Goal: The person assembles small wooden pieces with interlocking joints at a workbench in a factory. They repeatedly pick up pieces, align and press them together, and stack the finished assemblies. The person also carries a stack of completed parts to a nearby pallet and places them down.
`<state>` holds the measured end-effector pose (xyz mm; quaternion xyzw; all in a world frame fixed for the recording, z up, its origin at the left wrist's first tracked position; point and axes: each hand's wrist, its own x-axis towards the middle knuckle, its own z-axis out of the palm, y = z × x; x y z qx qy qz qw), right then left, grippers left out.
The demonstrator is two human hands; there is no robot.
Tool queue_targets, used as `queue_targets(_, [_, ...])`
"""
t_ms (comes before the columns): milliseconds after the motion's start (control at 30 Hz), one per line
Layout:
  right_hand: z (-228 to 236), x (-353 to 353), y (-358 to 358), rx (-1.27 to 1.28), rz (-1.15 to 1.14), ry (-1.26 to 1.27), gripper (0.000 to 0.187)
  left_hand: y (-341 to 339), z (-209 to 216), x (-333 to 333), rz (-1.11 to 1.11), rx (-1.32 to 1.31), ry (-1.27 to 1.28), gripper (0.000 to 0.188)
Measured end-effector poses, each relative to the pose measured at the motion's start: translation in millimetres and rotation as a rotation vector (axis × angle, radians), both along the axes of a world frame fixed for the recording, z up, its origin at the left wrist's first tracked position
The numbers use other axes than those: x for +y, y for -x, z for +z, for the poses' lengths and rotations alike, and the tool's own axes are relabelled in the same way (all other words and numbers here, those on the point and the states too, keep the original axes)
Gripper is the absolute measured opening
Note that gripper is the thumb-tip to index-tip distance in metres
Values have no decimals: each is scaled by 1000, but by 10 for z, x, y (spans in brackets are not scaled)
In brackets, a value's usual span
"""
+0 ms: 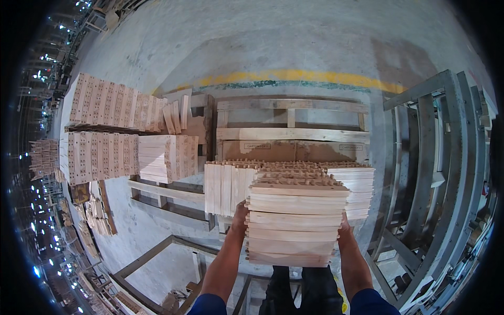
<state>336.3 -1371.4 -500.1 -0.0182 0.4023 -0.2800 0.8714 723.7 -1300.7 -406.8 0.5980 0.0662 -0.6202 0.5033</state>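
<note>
While holding a stack of light wooden strips (296, 226) in the head view, seems to depend largely on sideways pressure, judging by the pose. Has the grip clamped on the stack from both ends: left hand (240, 214) against one side, right hand (344, 224) against the other. Shows no strap or band around the wood, so could lose strips from the middle with any slackening or uneven squeeze. Shows ragged ends too, probably spreading the pressure badly and leaving shorter pieces loose.

Sits just in front of the dark trousers (278, 289), on the near side of a pallet (294, 135), between a left-hand pile (228, 189) and a right-hand pile (358, 191). Cannot tell from this angle about support underneath or contact with those piles. Could catch rough ends on either pile if tilted or swung, dragging pieces out of line. Could also land on the feet after a slip. Calls for careful footing: risks a trip over the bare frame (143, 257) to the left, or a knock against the tall grey rack (459, 157) to the right.
</note>
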Motion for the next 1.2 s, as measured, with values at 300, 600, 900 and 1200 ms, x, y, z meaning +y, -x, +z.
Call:
queue_targets(300, [708, -134, -291, 388, 123, 322, 29, 107, 194, -29, -69, -259, 19, 29])
queue_targets(600, [482, -134, -126, 168, 33, 84, 24, 150, 2, 102, -37, -166, 275, 42])
queue_targets(900, [646, -203, -148, 57, 44, 216, 25, -4, -166, 211, -267, -421, 123, 40])
queue_targets(1200, [537, -197, -238, -330, -62, 107, 32, 115, 516, -158, -187, -254, -260, 71])
